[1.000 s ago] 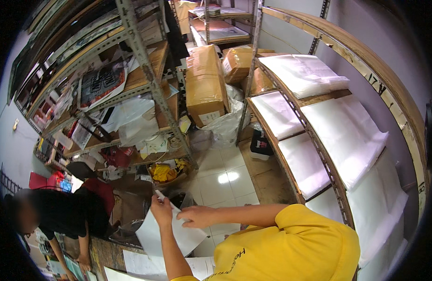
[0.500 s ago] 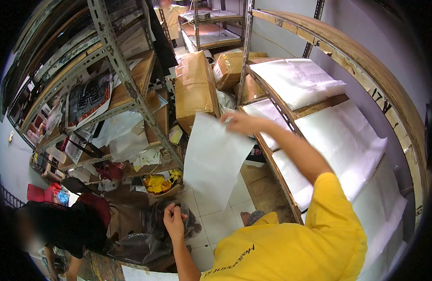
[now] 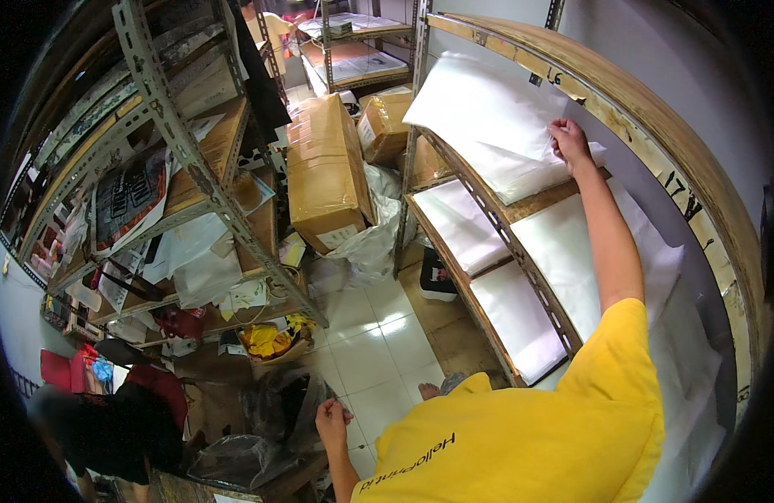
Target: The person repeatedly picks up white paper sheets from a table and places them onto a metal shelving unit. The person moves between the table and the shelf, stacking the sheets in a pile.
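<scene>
White rectangular sheet (image 3: 479,96) being gripped by closed right hand (image 3: 571,146) over white paper-like stack (image 3: 521,181); left hand (image 3: 332,418) being held loosely curled, contents unclear.

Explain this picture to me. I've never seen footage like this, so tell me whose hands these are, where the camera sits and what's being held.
There is no machine: a person in a yellow shirt works bare-handed. The wide fisheye camera is worn on that person's head, looking down, so straight edges bend. The right hand pinches a white sheet above a stack of white sheets on a wooden shelf. More white stacks lie lower down. The left hand is curled beside dark plastic; whether it holds anything is unclear.
</scene>
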